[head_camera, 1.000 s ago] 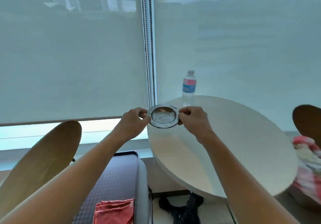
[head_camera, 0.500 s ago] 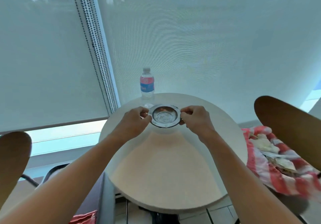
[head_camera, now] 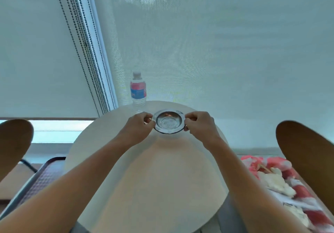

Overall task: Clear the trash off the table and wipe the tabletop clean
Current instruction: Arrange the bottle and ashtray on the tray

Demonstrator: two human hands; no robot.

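A small metal dish (head_camera: 169, 122) is being pinched at its rim from both sides: at 9 o'clock by the left hand (head_camera: 140, 125), at 3 o'clock by the right hand (head_camera: 199, 124), each grip being closed on the dish. The dish is being held at the 12 o'clock part of the round tabletop (head_camera: 144, 178); contact with the surface cannot be told. A water bottle (head_camera: 138, 91) is standing at 11 o'clock, near the left hand. Residue may be spilled if the dish is being tilted; the bottle may be toppled by a careless sweep.
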